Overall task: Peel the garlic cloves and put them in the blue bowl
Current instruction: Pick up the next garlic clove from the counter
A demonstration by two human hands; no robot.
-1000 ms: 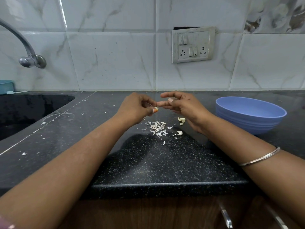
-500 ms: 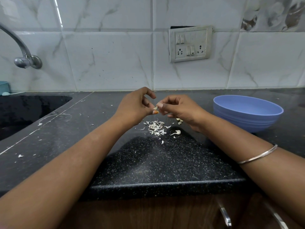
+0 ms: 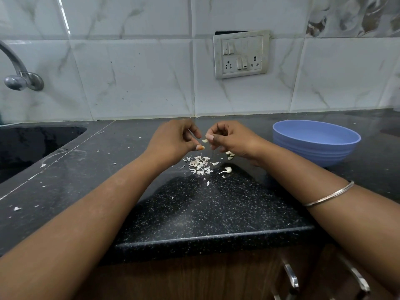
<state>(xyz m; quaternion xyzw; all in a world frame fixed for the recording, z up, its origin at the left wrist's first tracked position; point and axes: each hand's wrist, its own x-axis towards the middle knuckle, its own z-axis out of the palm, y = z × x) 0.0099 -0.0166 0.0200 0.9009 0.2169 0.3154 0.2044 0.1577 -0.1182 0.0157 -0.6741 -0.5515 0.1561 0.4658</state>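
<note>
My right hand (image 3: 234,139) pinches a small pale garlic clove (image 3: 204,140) between thumb and forefinger, above the black counter. My left hand (image 3: 173,142) is just left of it, a small gap apart, fingers curled around a thin sliver of garlic skin (image 3: 191,132). Below the hands lies a heap of peeled skins (image 3: 200,164). One clove with a tail (image 3: 227,169) lies to the heap's right. A few more garlic pieces (image 3: 230,155) show partly under my right hand. The blue bowl (image 3: 313,153) stands to the right; I cannot see inside it.
A sink basin (image 3: 32,146) is sunk into the counter at the left, with a tap (image 3: 20,80) on the tiled wall above it. A switch and socket plate (image 3: 240,55) is on the back wall. Cabinet handles (image 3: 291,278) sit below the counter's front edge.
My hands were touching around the clove; they have now pulled slightly apart, the left drawing away with skin and the clove staying in the right.
</note>
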